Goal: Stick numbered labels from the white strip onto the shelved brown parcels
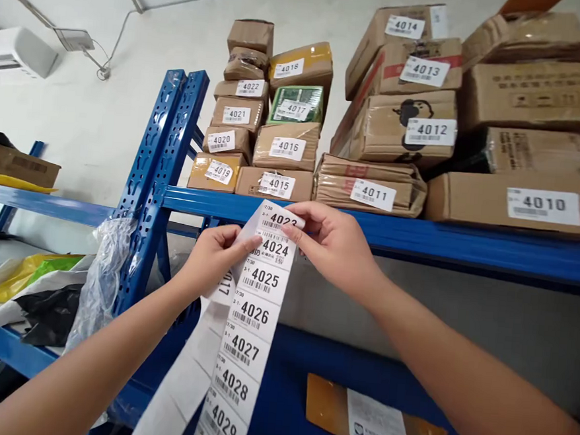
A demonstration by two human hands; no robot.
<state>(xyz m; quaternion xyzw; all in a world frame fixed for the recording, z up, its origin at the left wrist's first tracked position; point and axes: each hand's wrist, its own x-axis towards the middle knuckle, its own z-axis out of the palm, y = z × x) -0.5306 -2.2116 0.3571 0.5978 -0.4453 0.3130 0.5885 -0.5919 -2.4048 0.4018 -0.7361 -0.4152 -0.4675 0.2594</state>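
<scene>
A pale wall [92, 131] stands at the far side of the room, and before it runs the blue rack [150, 148], its paired uprights left of centre. Along its upper shelf I see cardboard boxes [551, 93] piled in columns, many bearing number labels: 4010 at the right, 4011 to 4014 stacked next to it, then 4015 to 4018, and 4019 to 4022 in the leftmost column. Nearer than all this, in the middle, a long paper label strip [252, 337] hangs down in front of the shelf, showing 4023 at its top and 4029 lower down, its blank length trailing to the left. An air conditioner [21, 53] is mounted high at the far left. Low on the right, below the shelf, lies a brown parcel [329, 402] with a white label. Clear plastic wrap [104, 277] hangs against the left upright. The right hand [330, 243] has thumb and fingertips closed on the strip's top right corner, at 4023; the left hand [223, 249], fingers curled, pinches its left edge beside 4024, with a sideways 4017 label [226, 284] just beneath.
</scene>
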